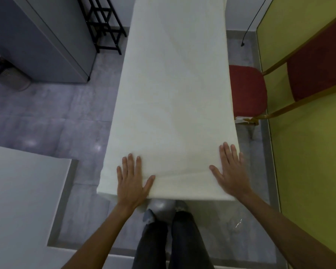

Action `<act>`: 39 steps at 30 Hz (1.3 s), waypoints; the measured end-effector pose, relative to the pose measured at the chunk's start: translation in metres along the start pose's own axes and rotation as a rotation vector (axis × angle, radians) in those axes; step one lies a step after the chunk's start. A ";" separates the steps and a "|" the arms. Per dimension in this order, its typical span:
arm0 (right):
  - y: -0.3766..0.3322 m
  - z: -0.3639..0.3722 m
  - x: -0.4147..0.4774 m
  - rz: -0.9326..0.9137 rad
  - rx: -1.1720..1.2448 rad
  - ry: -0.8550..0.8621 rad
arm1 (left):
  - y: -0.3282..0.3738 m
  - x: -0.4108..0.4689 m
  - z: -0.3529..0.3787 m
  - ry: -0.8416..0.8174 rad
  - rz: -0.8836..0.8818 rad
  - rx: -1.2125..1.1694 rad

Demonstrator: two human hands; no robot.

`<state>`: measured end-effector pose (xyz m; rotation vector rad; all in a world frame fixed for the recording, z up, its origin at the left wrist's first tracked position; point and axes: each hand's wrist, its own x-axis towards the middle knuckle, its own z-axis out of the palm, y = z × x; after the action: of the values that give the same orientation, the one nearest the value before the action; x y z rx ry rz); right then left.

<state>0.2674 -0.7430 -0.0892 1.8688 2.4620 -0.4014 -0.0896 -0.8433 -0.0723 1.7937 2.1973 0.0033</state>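
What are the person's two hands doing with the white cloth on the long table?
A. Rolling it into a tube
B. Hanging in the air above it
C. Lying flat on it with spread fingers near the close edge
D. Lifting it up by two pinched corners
C: the left hand and the right hand both lie palm-down, fingers straight and spread, on the white cloth near its close edge.

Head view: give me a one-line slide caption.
Left hand and right hand press flat on the near end of a white cloth covering a long table, red chair alongside.
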 end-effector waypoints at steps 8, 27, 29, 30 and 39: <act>-0.091 0.002 0.015 0.114 0.082 0.126 | -0.027 0.038 -0.001 -0.021 0.009 0.083; -0.103 0.017 0.018 -0.002 -0.071 0.036 | -0.064 0.117 -0.036 -0.023 0.370 0.103; -0.114 0.016 0.021 0.073 -0.084 0.056 | -0.066 0.127 -0.035 -0.039 0.421 0.109; -0.126 0.015 0.024 0.153 -0.083 0.080 | -0.067 0.127 -0.034 -0.035 0.424 0.103; -0.287 0.037 0.076 0.884 0.174 0.216 | -0.087 0.130 -0.042 -0.115 0.510 -0.007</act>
<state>-0.0313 -0.7500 -0.0837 2.9127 1.4490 -0.3737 -0.2052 -0.7296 -0.0791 2.2353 1.6098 0.0180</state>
